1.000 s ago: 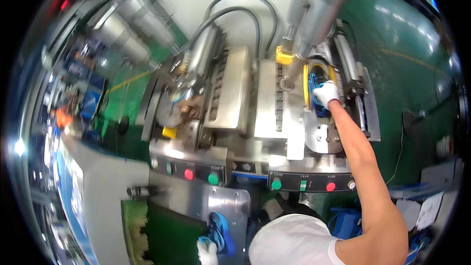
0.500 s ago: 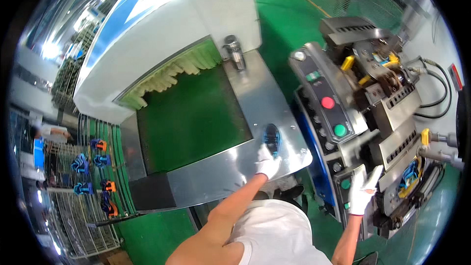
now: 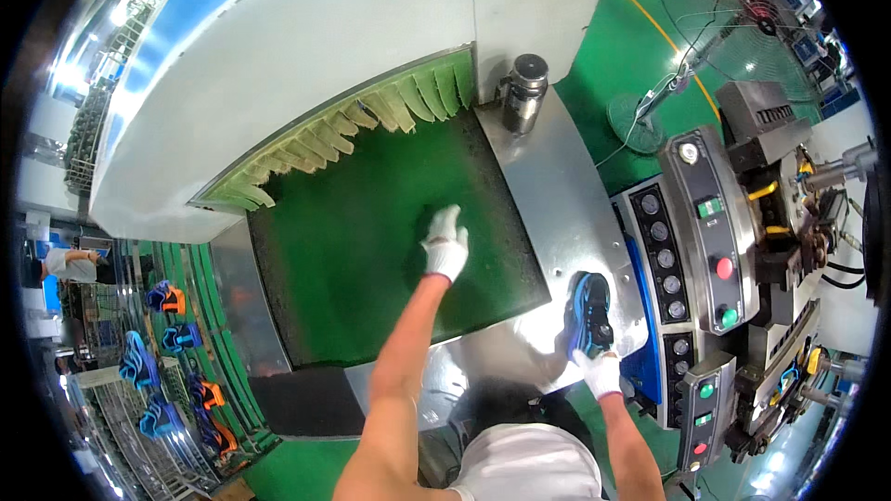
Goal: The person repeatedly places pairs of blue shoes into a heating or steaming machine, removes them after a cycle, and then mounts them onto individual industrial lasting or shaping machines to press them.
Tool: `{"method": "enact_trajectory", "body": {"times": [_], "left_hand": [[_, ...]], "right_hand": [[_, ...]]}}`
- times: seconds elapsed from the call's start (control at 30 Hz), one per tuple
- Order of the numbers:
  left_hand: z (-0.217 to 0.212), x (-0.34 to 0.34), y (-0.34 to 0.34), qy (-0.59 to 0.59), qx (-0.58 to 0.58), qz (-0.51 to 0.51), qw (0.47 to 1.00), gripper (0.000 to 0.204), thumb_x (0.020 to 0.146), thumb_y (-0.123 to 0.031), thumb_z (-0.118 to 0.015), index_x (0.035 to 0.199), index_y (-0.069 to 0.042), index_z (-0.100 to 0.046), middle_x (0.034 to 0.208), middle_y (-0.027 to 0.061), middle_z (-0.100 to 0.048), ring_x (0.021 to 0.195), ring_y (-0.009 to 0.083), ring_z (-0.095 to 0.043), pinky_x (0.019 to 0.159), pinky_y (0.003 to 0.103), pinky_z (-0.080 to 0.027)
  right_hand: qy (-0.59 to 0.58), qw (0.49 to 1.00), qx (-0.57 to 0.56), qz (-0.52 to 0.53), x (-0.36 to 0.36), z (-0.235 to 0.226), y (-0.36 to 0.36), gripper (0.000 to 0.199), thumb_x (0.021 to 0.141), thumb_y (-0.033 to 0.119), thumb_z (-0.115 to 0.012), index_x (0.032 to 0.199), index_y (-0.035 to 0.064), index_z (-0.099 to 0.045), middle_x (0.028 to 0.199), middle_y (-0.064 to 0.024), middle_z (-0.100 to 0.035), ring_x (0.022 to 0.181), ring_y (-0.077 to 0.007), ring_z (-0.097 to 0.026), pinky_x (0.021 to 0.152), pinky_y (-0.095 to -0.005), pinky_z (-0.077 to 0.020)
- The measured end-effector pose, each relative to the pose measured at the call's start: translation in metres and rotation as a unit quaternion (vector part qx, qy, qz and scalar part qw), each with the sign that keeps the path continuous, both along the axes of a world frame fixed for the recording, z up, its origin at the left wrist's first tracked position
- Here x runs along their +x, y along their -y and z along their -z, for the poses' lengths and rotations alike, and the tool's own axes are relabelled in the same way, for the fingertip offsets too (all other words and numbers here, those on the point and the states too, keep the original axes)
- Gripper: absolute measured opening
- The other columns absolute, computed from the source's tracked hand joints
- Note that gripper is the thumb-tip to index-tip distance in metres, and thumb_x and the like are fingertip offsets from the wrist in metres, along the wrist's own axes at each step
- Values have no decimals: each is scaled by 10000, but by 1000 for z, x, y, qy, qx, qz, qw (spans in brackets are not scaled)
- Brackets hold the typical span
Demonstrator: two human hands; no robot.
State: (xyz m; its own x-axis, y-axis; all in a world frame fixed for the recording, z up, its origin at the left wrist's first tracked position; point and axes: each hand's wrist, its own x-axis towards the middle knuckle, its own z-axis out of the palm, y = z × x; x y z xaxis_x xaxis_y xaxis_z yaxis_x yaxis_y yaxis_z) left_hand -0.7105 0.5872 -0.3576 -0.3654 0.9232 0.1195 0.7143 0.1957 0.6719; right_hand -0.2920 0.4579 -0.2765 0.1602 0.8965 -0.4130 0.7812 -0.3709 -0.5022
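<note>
My left hand (image 3: 446,246), in a white glove, is over the green conveyor belt (image 3: 371,269), fingers stretched forward and nothing visible in them. A small dark patch beside its fingers looks like shadow. A black-and-blue shoe (image 3: 591,311) stands on the metal ledge (image 3: 543,190) to the right of the belt. My right hand (image 3: 600,371), gloved too, grips the near end of that shoe. Its fingertips are partly hidden against the shoe.
Pale green curtain strips (image 3: 306,148) hang across the white machine's opening. A steel flask (image 3: 525,93) stands on the ledge. At right are pressing machines with button panels (image 3: 710,232) and a fan (image 3: 756,14). A wire rack at left holds several blue-and-orange shoe uppers (image 3: 139,362).
My left hand has let go of the shoe and moved left over the belt. My right hand has come from beside the machines to the shoe. The view has shifted.
</note>
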Motion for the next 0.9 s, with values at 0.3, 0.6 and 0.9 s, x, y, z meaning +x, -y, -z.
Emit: {"method": "enact_trajectory", "body": {"times": [0.3, 0.6, 0.9], "left_hand": [[-6, -263, -201, -321, -31, -168, 932, 320, 934, -208, -567, 1146, 1, -684, 1083, 285, -678, 1075, 454, -637, 965, 534, -495], [83, -369, -300, -351, -400, 12, 847, 428, 915, -367, -605, 1181, -40, -675, 1105, 238, -709, 1042, 435, -665, 942, 540, -506], [56, -321, -244, -284, -168, -89, 940, 558, 851, -437, -699, 1252, -55, -633, 1133, 212, -716, 1044, 392, -687, 945, 506, -520]], "right_hand": [[-22, 995, 32, 94, -70, 27, -82, 333, 795, 259, -857, 977, 7, -738, 829, -39, -739, 685, -140, -673, 667, -337, -543], [-27, 996, 35, 75, -113, 12, -131, 569, 761, 102, -840, 1276, -7, -623, 1116, -107, -732, 945, -176, -694, 863, -330, -560], [-84, 989, 82, 89, -83, 44, -110, 479, 774, 154, -860, 1162, -17, -637, 1010, -101, -734, 917, -202, -704, 841, -348, -555]]}}
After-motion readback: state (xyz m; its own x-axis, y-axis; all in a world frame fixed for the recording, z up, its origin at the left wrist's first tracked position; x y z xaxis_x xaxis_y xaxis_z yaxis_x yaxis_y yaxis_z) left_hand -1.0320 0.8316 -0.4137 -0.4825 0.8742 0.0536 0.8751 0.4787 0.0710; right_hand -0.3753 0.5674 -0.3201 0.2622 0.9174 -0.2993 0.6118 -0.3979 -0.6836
